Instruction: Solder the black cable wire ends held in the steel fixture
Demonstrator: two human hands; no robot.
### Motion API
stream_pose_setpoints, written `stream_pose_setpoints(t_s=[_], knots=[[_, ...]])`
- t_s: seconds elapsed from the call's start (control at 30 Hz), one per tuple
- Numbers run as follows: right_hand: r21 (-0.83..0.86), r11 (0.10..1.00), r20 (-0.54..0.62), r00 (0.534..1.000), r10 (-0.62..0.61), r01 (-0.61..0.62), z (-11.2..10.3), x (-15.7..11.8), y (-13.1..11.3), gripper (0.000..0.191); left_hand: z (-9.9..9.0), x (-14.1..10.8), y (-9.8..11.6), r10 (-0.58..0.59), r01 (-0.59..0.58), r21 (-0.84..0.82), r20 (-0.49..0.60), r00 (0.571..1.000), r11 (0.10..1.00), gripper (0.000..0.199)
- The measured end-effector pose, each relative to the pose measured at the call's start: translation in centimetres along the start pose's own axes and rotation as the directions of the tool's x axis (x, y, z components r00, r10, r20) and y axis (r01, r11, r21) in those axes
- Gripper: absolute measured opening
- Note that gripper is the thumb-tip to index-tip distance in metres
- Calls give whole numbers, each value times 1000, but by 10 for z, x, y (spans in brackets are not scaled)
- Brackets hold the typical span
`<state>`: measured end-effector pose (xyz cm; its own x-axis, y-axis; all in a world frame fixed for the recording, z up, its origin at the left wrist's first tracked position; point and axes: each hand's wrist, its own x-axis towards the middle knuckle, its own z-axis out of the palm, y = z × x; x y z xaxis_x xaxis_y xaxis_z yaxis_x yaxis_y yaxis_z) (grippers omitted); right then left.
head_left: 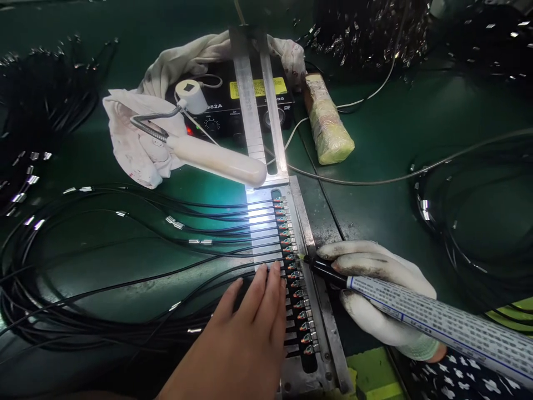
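My bare left hand (244,333) lies with its fingers stretched out over black cables (225,229) and the metal fixture (263,244). A row of small wired connectors (302,304) at the cable ends sits along the fixture's slot. In a white glove, my right hand (387,272) grips a long pen-shaped applicator (433,322) with a white printed body and a black nose. Its yellowish tip is at the connectors near the middle of the row, just beyond my left fingertips. Whether the tip touches one, I cannot tell.
A lit lamp (220,158) on a bendable neck hangs over the fixture's far end. Behind stand a black control box (225,119), a draped white cloth (137,139) and a plastic-wrapped block (328,122). Cable bundles (45,94) lie on both sides of the green table (370,211).
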<state>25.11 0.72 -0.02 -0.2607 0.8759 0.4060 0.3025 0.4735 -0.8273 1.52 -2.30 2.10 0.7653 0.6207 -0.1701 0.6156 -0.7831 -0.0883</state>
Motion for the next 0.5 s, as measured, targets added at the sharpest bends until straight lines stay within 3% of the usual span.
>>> stream_pose_setpoints(t_s=[0.17,0.37,0.5], knots=[[12,1000,-71,997,-24,25,-3,-6,-11,34,2,-2,-2,4,-4,11,-57,998,1000,53],[-23,1000,16,1000,-14,15,-1,-13,-7,37,-7,-5,2,19,-19,-1,-22,1000,1000,47],[-38,999,7,1000,-4,4,2,-12,-3,34,-10,-4,2,16,-17,-21,-13,1000,1000,46]])
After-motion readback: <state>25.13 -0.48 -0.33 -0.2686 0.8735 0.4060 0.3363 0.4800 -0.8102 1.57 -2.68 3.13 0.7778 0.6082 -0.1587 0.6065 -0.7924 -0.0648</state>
